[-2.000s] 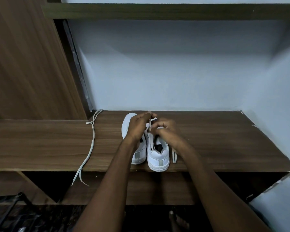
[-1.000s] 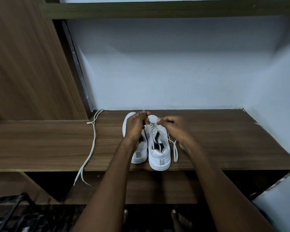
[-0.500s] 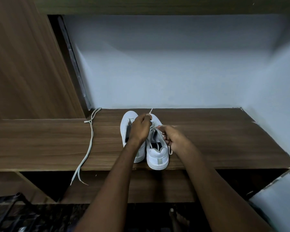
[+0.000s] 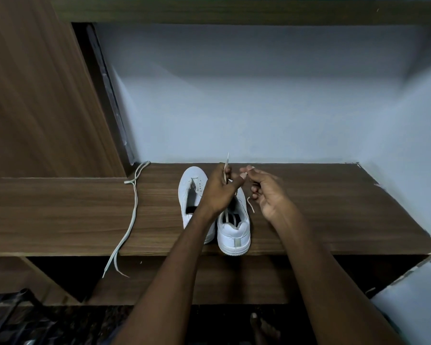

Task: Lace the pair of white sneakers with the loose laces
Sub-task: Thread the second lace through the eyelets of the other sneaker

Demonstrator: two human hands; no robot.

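Two white sneakers side by side near the front edge of a wooden shelf [image 4: 334,207], heels toward the camera, toes toward the pale back wall [image 4: 259,108]. Left sneaker [image 4: 192,192] unlaced, eyelets bare, dark inside showing and nothing visible in it. Right sneaker [image 4: 234,232] partly hidden under the hands, with strands of lace [image 4: 226,168] crossing its opening. Left hand [image 4: 218,188] above the right sneaker, fingers curled, pinching one lace end that sticks up past the knuckles. Right hand [image 4: 266,192] just beside it, fingers bent, thumb and forefinger pinched on the other lace end, whose tip dangles beside the right sneaker. Second lace [image 4: 132,215] lying loose well to the left, running from the back corner across the shelf and hanging over its front edge. Tall wooden panel [image 4: 35,95] on the left. Lower shelf compartment below dark, contents impossible to tell.
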